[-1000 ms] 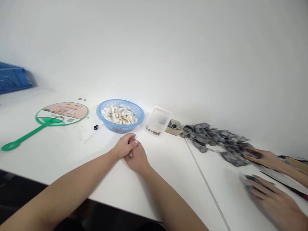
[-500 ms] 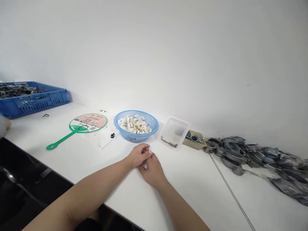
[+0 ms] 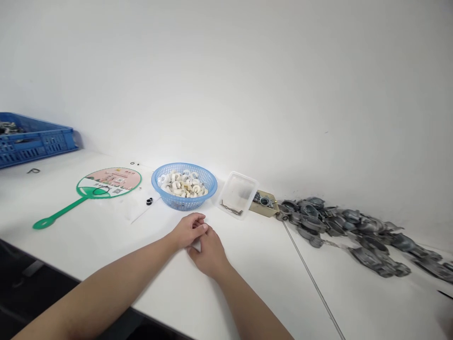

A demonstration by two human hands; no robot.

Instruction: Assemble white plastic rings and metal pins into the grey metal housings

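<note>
Blue plastic mesh basket (image 3: 184,165) sits on the white table (image 3: 255,283), heaped with curved white pieces (image 3: 182,186), and it is the nearest thing to the person's hands. The left hand (image 3: 187,230) and right hand (image 3: 208,252) rest together just in front of it, both closed, with the left hand's fingers (image 3: 196,226) folded over the right; whether anything is held between them cannot be told. Just right of the basket stands a clear plastic tub (image 3: 237,193) with Allen keys (image 3: 230,208) inside, then a cardboard piece (image 3: 262,203) bearing small metal parts. A long row of grey cast-metal parts (image 3: 339,226) runs along the wall, with a thin metal rod (image 3: 311,278) angling away from it. To the left lies a green-handled paper fan (image 3: 109,183), printed in pink and green with a QR code; its writing is too small to read. A small black ring (image 3: 149,201) lies beside it, and a blue plastic crate (image 3: 35,146) sits farther left.
</note>
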